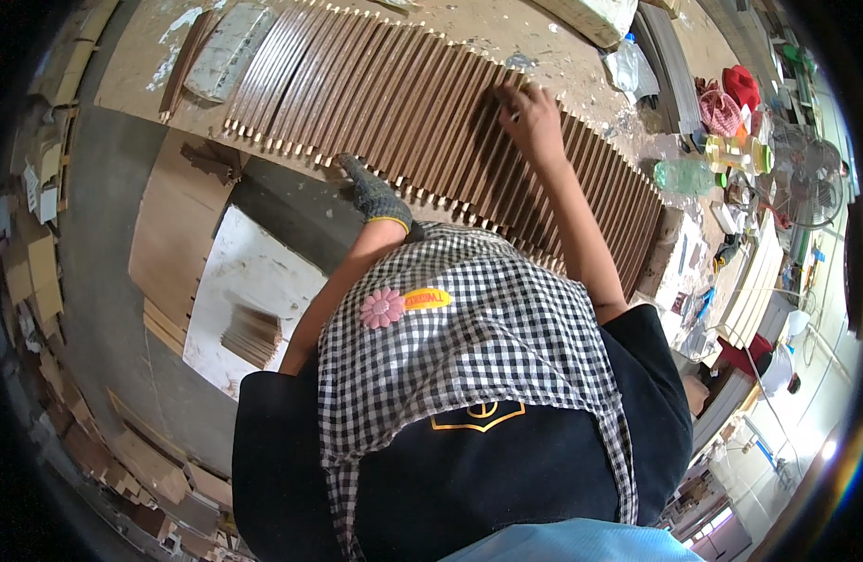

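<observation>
A long row of brown wooden strips lies side by side on the workbench, pale ends showing along both edges. My left hand, in a dark grey knit glove, is at the near edge of the row, its fingers stretched toward the strip ends. Over the far part of the row, my bare right hand bends its fingers down onto the strips, with a gap between thumb and fingers. Its fingertips are partly in shadow, and I see nothing held in them.
At the row's left end lies a worn pale block. On the right are a green plastic bottle, a yellow-lidded jar and a fan. A white board with a stack of strips is below the bench's near edge.
</observation>
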`<state>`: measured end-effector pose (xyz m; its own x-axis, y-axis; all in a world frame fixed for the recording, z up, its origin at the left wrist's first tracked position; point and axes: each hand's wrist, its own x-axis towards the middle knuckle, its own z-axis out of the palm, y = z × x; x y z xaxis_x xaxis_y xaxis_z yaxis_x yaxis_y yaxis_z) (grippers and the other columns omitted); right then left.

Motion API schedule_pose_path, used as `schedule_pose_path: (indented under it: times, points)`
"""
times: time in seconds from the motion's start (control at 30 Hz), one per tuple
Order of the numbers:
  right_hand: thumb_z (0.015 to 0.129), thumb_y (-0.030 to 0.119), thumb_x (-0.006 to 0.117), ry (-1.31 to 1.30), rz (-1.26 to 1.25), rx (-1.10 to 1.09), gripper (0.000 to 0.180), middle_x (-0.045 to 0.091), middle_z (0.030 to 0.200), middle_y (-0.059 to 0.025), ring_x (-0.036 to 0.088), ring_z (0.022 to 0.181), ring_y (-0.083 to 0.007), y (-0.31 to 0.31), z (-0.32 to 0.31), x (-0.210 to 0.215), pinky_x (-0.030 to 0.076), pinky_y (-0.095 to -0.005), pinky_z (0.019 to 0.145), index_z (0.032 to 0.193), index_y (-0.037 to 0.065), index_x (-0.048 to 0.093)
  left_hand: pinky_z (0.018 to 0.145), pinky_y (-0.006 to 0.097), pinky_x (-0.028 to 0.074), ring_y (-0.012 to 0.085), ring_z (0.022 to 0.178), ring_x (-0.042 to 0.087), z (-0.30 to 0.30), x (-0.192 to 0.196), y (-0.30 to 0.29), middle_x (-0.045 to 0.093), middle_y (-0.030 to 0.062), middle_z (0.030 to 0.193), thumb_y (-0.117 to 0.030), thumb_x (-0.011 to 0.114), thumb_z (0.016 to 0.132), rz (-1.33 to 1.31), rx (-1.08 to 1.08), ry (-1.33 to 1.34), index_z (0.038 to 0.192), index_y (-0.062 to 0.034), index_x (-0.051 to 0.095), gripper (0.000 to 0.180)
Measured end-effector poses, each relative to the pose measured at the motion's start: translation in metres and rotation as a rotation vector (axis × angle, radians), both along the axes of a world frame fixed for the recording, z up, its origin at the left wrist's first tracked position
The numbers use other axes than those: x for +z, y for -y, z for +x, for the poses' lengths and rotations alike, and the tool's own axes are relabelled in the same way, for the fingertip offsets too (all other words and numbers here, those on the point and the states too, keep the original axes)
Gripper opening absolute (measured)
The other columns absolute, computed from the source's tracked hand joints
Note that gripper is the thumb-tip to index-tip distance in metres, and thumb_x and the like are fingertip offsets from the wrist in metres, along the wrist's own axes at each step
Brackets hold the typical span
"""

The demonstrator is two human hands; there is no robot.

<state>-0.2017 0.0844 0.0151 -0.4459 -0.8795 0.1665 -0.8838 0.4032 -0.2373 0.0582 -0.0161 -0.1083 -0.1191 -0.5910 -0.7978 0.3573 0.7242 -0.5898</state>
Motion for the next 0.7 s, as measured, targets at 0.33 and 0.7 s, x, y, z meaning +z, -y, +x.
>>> schedule_pose_path:
  times: [0.33, 0.7]
  points:
    - [0.080, 0.010, 0.078, 0.322, 0.062, 0.483, 0.059, 0.061, 0.109, -0.0090, 0.058, 0.101, -0.0260, -0.078, 0.115, 0.049, 0.055, -0.0357, 0.091, 0.137, 0.007, 0.064, 0.118, 0.073, -0.003, 0.0351, 0.158, 0.014, -0.018, 0.085, -0.001, 0.016, 0.0110, 0.171, -0.065, 0.025, 0.103, 0.132, 0.254, -0.210, 0.164, -0.0150, 0.023, 0.078]
    - [0.084, 0.007, 0.078, 0.088, -0.147, 0.182, 0.045, 0.063, 0.102, -0.0087, 0.061, 0.097, -0.0253, -0.025, 0.024, 0.000, 0.057, -0.0390, 0.086, 0.128, 0.016, 0.071, 0.114, 0.077, -0.003, 0.0375, 0.156, 0.020, -0.011, 0.091, 0.001, 0.032, 0.0088, 0.167, -0.055, 0.027, 0.107, 0.142, 0.277, -0.349, 0.159, -0.0150, 0.040, 0.067]
